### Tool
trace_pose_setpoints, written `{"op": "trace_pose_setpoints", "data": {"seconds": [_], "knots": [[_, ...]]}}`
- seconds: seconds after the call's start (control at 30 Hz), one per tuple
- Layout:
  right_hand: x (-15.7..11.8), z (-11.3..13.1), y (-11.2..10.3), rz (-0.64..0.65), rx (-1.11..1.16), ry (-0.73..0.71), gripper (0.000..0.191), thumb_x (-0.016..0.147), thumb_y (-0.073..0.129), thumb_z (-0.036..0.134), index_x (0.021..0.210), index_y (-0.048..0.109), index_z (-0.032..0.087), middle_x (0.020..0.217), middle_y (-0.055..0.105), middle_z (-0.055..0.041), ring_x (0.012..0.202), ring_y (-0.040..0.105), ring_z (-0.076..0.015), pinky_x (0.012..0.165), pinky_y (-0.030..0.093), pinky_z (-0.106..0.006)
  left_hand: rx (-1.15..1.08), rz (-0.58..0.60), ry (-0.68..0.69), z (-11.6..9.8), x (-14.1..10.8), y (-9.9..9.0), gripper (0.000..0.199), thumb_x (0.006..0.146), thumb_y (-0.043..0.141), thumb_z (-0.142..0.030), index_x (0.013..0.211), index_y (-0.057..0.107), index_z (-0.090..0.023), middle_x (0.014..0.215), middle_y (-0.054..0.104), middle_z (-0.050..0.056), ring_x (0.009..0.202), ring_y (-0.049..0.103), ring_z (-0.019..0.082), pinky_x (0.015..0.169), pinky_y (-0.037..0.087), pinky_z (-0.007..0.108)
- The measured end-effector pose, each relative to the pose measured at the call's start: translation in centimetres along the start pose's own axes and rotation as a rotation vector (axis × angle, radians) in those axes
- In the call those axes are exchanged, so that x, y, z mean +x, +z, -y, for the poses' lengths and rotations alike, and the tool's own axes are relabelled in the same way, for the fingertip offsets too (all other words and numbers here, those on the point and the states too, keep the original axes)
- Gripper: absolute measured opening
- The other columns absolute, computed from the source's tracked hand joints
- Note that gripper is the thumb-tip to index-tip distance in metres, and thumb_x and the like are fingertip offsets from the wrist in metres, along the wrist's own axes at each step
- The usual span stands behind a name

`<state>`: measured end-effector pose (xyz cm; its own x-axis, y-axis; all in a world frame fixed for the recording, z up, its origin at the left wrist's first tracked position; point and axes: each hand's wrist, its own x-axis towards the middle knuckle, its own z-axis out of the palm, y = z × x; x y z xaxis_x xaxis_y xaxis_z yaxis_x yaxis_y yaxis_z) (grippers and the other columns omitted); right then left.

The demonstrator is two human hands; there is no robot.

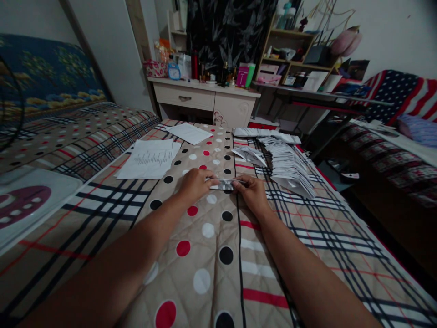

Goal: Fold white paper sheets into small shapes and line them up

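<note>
Between my two hands a small folded paper (221, 184) is held just above the dotted bedspread (208, 230). My left hand (196, 184) pinches its left end, and my right hand (251, 190) pinches the right end. Off to the right lies a long row of folded papers (288, 166), overlapping one another. A separate folded paper (250, 155) rests just left of that row. On the left are printed sheets (150, 158), and farther back another stack of paper (190, 133) lies flat.
At the far end of the bed stands a white dresser (184, 98) crowded with bottles and boxes. A shelf desk (290, 89) is at the back right. A white board with a pink pattern (30, 200) lies at the left edge.
</note>
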<state>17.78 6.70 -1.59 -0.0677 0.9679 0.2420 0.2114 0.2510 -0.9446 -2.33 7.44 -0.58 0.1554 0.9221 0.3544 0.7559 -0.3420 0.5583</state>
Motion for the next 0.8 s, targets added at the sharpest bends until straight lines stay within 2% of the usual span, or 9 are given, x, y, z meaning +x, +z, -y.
{"op": "trace_pose_setpoints", "data": {"seconds": [0.13, 0.27, 0.4, 0.53, 0.67, 0.8], "knots": [[-0.1, 0.1, -0.2, -0.004, -0.037, 0.007, 0.018, 0.074, 0.065, 0.033, 0.073, 0.07, 0.016, 0.055, 0.062, 0.0004, 0.048, 0.052, -0.0127, 0.049, 0.039, -0.024, -0.088, 0.045, -0.067, 0.6, 0.2, -0.1, 0.02, 0.082, 0.066, -0.038, 0.075, 0.075, -0.022, 0.061, 0.069, 0.002, 0.057, 0.059, 0.016, 0.053, 0.034, 0.025], [-0.1, 0.4, -0.2, -0.029, -0.051, 0.03, 0.02, 0.074, 0.064, 0.035, 0.071, 0.069, 0.016, 0.053, 0.06, 0.0007, 0.046, 0.048, -0.0114, 0.046, 0.035, -0.023, -0.304, 0.062, -0.165, 0.4, 0.4, -0.4, 0.037, 0.078, 0.068, -0.049, 0.06, 0.066, -0.017, 0.045, 0.053, -0.002, 0.046, 0.047, 0.011, 0.048, 0.03, 0.023], [-0.2, 0.5, 0.0, -0.073, 0.037, 0.083, 0.023, 0.072, 0.065, 0.039, 0.073, 0.069, 0.016, 0.054, 0.061, 0.0004, 0.044, 0.046, -0.011, 0.042, 0.032, -0.023, -0.59, -0.05, -0.313, -0.2, 0.4, -0.3, 0.045, 0.071, 0.071, -0.058, 0.057, 0.059, -0.017, 0.043, 0.045, -0.005, 0.04, 0.037, 0.008, 0.042, 0.026, 0.022], [-0.4, 1.0, 0.6, -0.119, 0.092, 0.117, 0.023, 0.07, 0.066, 0.04, 0.072, 0.067, 0.017, 0.051, 0.058, 0.0017, 0.04, 0.043, -0.01, 0.04, 0.029, -0.022, -0.853, -0.172, -0.414, -0.7, 0.3, 0.2, 0.049, 0.068, 0.071, -0.061, 0.058, 0.051, -0.018, 0.044, 0.043, -0.007, 0.037, 0.035, 0.006, 0.04, 0.025, 0.021], [-0.6, 1.5, 1.0, -0.148, 0.12, 0.102, 0.02, 0.069, 0.066, 0.037, 0.072, 0.067, 0.017, 0.05, 0.058, 0.002, 0.041, 0.043, -0.0104, 0.041, 0.031, -0.023, -0.903, -0.278, -0.434, -0.3, 0.5, 0.8, 0.05, 0.069, 0.071, -0.061, 0.057, 0.048, -0.018, 0.046, 0.044, -0.006, 0.038, 0.035, 0.005, 0.039, 0.026, 0.02], [-0.4, 1.1, 0.5, -0.213, 0.095, 0.075, 0.018, 0.069, 0.065, 0.036, 0.071, 0.066, 0.018, 0.052, 0.057, 0.0019, 0.044, 0.045, -0.0113, 0.043, 0.032, -0.024, -0.916, -0.422, -0.402, 0.5, 0.9, 0.4, 0.047, 0.072, 0.069, -0.059, 0.06, 0.048, -0.019, 0.048, 0.042, -0.006, 0.041, 0.036, 0.006, 0.041, 0.029, 0.02]]}}
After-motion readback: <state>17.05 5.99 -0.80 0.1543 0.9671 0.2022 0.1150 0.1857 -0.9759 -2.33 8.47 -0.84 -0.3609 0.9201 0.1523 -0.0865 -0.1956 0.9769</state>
